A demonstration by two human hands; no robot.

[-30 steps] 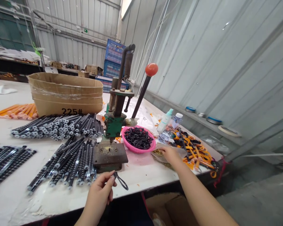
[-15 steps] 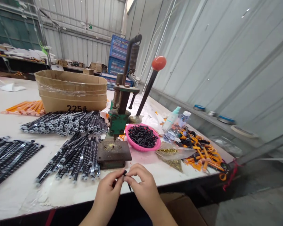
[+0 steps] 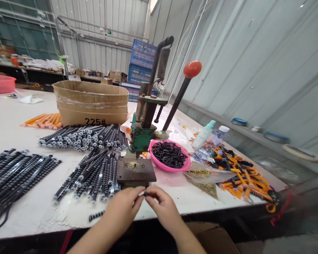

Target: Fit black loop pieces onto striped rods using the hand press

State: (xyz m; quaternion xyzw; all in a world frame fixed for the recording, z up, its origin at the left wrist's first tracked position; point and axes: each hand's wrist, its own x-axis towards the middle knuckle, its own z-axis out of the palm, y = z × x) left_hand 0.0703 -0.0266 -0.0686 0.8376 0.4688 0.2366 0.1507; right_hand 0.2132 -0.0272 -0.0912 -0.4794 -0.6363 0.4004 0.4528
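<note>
Small black piece (image 3: pixel 145 193): where do we have it?

— Pinched between our left hand (image 3: pixel 119 208) and right hand (image 3: pixel 163 207), fingertips pressed together over it, just short of the near table edge (image 3: pixel 201 209). We can't make out its shape.

— Does that grip suit it?

— We'd say so: a piece this small wants close fingertips and low wrists.

— What's around us?

— Just far of our hands sits the rusty die plate (image 3: pixel 136 173) under the green hand press (image 3: pixel 141 138), close enough to knock. Left lie black spiral rods (image 3: pixel 95 173), with one short length (image 3: pixel 96 216) loose by our left hand. Right, bare white table (image 3: pixel 190 197) runs to a plastic bag of brass bits (image 3: pixel 208 177).
</note>
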